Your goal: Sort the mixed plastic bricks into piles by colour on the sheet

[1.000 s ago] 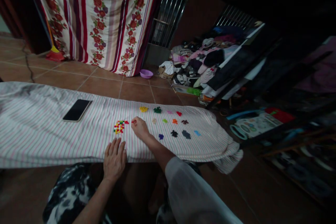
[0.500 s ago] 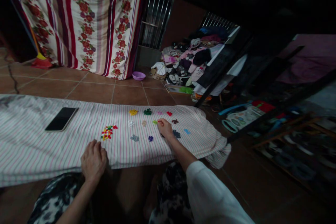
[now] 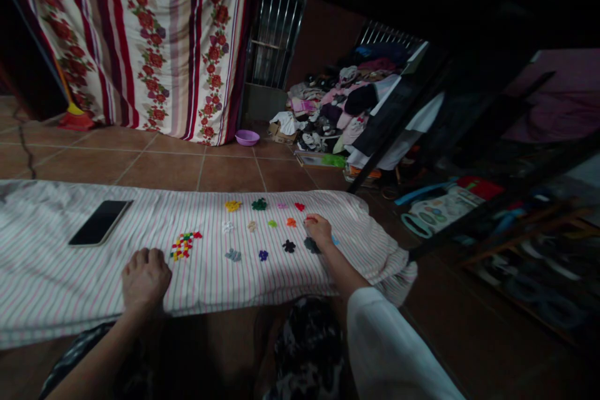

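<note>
Small coloured pieces lie sorted by colour on a striped cloth [image 3: 206,287], among them yellow [image 3: 232,206], dark green [image 3: 259,204], orange [image 3: 291,222] and black [image 3: 289,245] piles. My right hand [image 3: 319,231] is over the right side of these piles, its fingertips pinched together near the spot right of the orange pile; whatever they hold is too small to make out. A mosaic of red, yellow, white and green pieces [image 3: 182,246] lies further left. My left hand [image 3: 146,276] rests on the cloth just below and left of that mosaic, its fingers curled.
A phone [image 3: 100,223] lies on the cloth at the left. Beyond the cloth's far edge are a tiled floor, a purple basin [image 3: 247,137] and a heap of clothes [image 3: 344,97]. A dark pole [image 3: 382,140] slants up at the right.
My right hand has moved right from beside the light green pile, uncovering the orange and black piles. My left hand has shifted left, and the view has moved slightly.
</note>
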The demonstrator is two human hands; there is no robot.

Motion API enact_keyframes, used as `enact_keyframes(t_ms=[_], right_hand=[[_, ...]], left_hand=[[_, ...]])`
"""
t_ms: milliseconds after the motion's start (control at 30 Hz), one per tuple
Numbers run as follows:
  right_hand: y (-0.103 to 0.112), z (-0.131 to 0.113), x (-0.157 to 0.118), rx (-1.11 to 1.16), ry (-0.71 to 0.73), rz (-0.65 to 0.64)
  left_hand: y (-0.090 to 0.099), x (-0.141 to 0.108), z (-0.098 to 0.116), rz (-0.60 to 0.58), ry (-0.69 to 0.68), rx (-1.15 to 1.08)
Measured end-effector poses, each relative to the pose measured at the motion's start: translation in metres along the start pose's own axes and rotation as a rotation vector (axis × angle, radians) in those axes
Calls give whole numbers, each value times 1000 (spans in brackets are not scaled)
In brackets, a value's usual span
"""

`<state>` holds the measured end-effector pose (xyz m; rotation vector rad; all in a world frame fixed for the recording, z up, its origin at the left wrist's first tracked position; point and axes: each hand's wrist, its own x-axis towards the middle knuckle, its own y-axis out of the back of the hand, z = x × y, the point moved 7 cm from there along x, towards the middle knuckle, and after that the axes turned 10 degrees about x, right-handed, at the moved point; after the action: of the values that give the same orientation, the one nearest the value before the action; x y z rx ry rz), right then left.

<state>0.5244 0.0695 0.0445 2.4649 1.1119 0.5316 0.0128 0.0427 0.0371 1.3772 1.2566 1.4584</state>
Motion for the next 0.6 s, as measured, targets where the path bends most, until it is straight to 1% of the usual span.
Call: enact_keyframes(t_ms=[133, 300, 500, 600], right_hand=[[-2, 9, 20, 23, -9, 11], [-7, 19, 48, -47, -29, 28], [-24, 30, 76, -70, -60, -6], [-31, 32, 87, -86, -28, -13]], left_hand=[[0, -2, 2, -14, -3, 15], [-2, -1, 2, -7, 6, 36], [-9, 2, 3, 13, -3, 62], [-11, 3, 1, 21, 11, 60]])
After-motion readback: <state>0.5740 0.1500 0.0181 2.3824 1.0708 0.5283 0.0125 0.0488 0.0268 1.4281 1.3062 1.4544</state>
